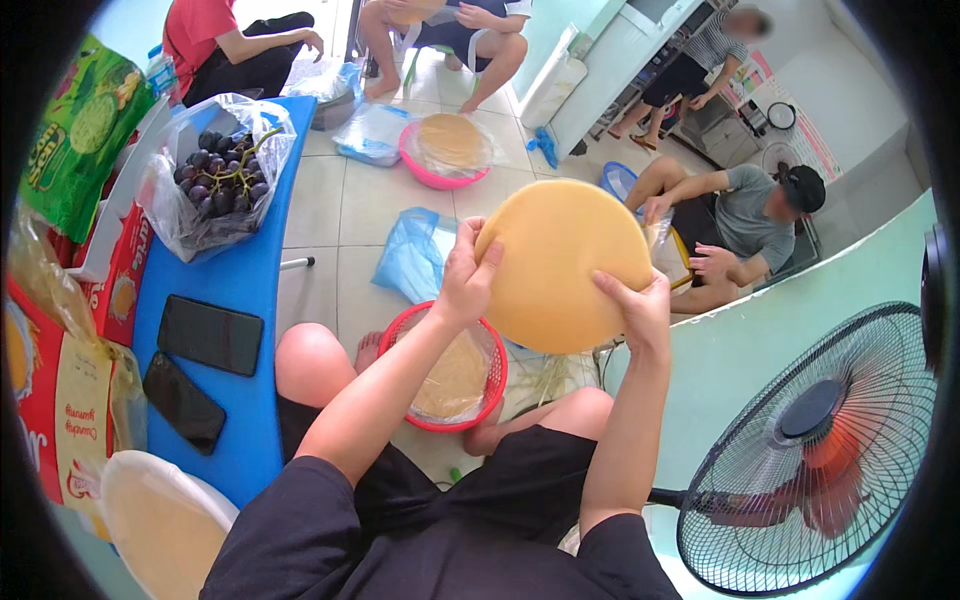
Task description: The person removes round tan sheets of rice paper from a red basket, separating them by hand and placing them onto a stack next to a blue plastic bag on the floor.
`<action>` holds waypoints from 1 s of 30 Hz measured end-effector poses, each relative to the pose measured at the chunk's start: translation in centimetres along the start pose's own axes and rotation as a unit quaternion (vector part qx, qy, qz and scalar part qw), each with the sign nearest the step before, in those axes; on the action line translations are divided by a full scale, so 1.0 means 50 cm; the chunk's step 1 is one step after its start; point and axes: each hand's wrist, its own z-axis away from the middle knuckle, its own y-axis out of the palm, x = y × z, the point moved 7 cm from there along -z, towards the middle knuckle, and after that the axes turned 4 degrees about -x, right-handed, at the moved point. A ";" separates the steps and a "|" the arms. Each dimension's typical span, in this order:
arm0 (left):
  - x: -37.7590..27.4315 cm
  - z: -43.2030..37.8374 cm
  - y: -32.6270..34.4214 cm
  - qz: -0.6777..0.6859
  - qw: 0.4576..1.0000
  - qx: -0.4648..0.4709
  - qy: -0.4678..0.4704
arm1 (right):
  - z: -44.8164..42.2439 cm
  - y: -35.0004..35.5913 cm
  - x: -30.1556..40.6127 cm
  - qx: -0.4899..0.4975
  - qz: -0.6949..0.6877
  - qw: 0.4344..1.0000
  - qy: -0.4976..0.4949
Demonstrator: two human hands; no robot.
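A round, flat, yellowish stack of thin sheets (562,262) is held up in front of me by both hands. My left hand (469,274) grips its left edge, thumb on the near face. At the lower right edge, my right hand (637,304) pinches it, the thumb pressing on the face; the fingers behind are partly hidden. Below my left forearm stands a red plastic basket (496,367) lined with clear plastic, with similar round sheets (454,375) inside. Just beyond the basket, a blue plastic bag (409,251) lies on the tiled floor.
To the left, a blue table (255,274) holds bagged grapes (221,172), two phones (210,334) and boxes. A standing fan (810,450) is close on the right. A pink basin (442,176) stands ahead. Several people sit or stand around, one at right (757,217).
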 end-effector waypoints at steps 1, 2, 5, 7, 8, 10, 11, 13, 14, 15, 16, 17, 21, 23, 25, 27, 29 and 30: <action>0.002 -0.003 0.000 -0.050 0.999 0.011 -0.004 | -0.008 -0.002 -0.013 -0.001 0.018 1.000 0.003; 0.002 -0.004 0.000 -0.054 0.998 0.017 -0.008 | -0.011 -0.004 -0.026 -0.006 0.013 1.000 0.005; 0.003 -0.004 0.012 -0.120 0.990 0.075 0.001 | -0.018 -0.005 -0.063 -0.001 0.060 0.998 0.009; 0.025 -0.004 0.010 -0.117 0.987 0.094 -0.065 | -0.018 -0.003 -0.079 0.017 0.037 0.999 -0.017; 0.017 -0.003 0.016 -0.119 0.985 0.102 -0.070 | -0.014 -0.008 -0.092 0.009 0.033 0.999 -0.014; -0.010 -0.004 0.009 0.046 0.992 0.017 -0.116 | -0.008 -0.017 -0.103 -0.024 -0.043 0.998 -0.031; -0.014 -0.009 0.008 0.045 0.992 0.028 -0.113 | -0.007 -0.015 -0.105 -0.032 -0.046 0.998 -0.037; -0.043 -0.022 0.003 -0.016 0.999 0.046 -0.023 | -0.002 -0.008 -0.110 -0.039 -0.051 0.997 -0.049; -0.046 -0.021 0.005 -0.018 0.998 0.052 -0.026 | 0.000 -0.005 -0.115 -0.045 -0.054 0.996 -0.048; -0.051 -0.021 0.005 -0.024 0.998 0.048 -0.026 | 0.000 0.000 -0.120 -0.042 -0.069 0.996 -0.040; -0.058 -0.023 0.005 -0.030 0.998 0.044 -0.025 | -0.001 0.001 -0.123 -0.038 -0.084 0.995 -0.031; -0.059 -0.023 0.006 -0.029 0.998 0.047 -0.028 | -0.001 -0.005 -0.125 -0.042 -0.083 0.995 -0.030; -0.031 -0.002 0.022 0.125 0.954 0.091 -0.256 | 0.004 -0.025 -0.110 -0.060 -0.081 0.994 -0.040; -0.033 0.016 0.033 0.142 0.927 0.120 -0.325 | 0.008 -0.029 -0.098 -0.067 -0.085 0.993 -0.045; -0.047 0.018 0.042 0.043 0.943 0.167 -0.286 | 0.009 -0.037 -0.084 -0.083 -0.074 0.993 -0.050; -0.068 -0.007 0.042 -0.104 0.953 0.224 -0.173 | 0.002 -0.042 -0.074 -0.084 -0.050 0.994 -0.056; -0.074 -0.036 0.051 -0.240 0.922 0.288 -0.095 | -0.020 -0.054 -0.072 -0.082 -0.015 0.994 -0.065; -0.071 -0.053 0.055 -0.232 0.916 0.298 -0.133 | -0.038 -0.056 -0.069 -0.080 -0.007 0.995 -0.066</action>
